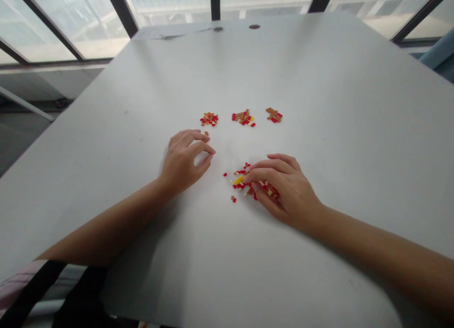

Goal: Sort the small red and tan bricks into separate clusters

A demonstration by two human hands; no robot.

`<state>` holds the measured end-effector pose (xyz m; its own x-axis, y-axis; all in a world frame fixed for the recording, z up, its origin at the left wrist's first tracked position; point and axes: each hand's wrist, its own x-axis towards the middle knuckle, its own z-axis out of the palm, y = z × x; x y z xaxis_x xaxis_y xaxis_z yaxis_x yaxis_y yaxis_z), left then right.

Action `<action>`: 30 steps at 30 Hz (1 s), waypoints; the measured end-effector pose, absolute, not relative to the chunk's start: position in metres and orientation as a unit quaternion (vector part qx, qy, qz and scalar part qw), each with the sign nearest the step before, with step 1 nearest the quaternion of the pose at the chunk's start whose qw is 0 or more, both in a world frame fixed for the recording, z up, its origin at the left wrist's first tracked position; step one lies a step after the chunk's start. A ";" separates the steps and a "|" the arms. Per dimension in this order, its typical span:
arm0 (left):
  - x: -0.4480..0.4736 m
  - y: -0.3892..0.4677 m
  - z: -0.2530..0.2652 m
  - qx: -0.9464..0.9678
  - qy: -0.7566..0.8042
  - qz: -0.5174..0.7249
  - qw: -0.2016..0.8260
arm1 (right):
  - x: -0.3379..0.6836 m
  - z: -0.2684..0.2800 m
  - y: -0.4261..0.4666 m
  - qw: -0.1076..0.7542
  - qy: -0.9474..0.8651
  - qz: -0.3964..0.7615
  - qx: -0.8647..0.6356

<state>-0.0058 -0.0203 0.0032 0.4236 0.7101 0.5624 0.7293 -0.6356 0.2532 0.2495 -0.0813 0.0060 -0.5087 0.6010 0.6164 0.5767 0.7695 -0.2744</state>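
A big grey table (319, 106) fills most of the view, and its top is smooth and plain. Behind it are tall windows (64, 25) with dark frames, and bright daylight comes in through them. Two small round dark spots (254, 26) sit near the far edge of the table. Three little piles of tiny bricks lie in a row past the hands: a left pile (209, 119) of red and orange bits, a middle pile (243, 117) of brown, red and yellow bits, and a right pile (274, 115) of brown and red bits. They are set apart from each other. The left hand (184, 160) rests on the table with its fingers curled in and its thumb close to the first finger; I cannot tell if it holds a brick. One tiny brown brick (206, 133) lies just beside its fingertips. The right hand (283, 188) lies over a loose pile (241, 179) of red, yellow and white bricks near the middle of the table. Its fingers are bent down and touching the bricks, with some bricks under the palm. Both bare arms reach in from the bottom of the view, and a striped sleeve (31, 285) shows at the lower left.
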 end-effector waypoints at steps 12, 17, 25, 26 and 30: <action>-0.003 -0.025 0.008 -0.862 -0.397 -0.313 0.024 | 0.247 0.006 -0.078 0.345 -0.878 -0.002 -0.333; -0.002 -0.025 0.009 -0.863 -0.394 -0.315 0.025 | 0.246 0.007 -0.079 0.341 -0.880 0.004 -0.330; -0.002 -0.026 0.009 -0.863 -0.397 -0.312 0.023 | 0.246 0.007 -0.079 0.319 -0.884 0.035 -0.339; -0.002 -0.026 0.009 -0.863 -0.394 -0.315 0.026 | 0.246 0.007 -0.079 0.318 -0.884 0.039 -0.340; -0.002 -0.026 0.008 -0.864 -0.390 -0.318 0.031 | 0.246 0.009 -0.079 0.322 -0.883 0.047 -0.339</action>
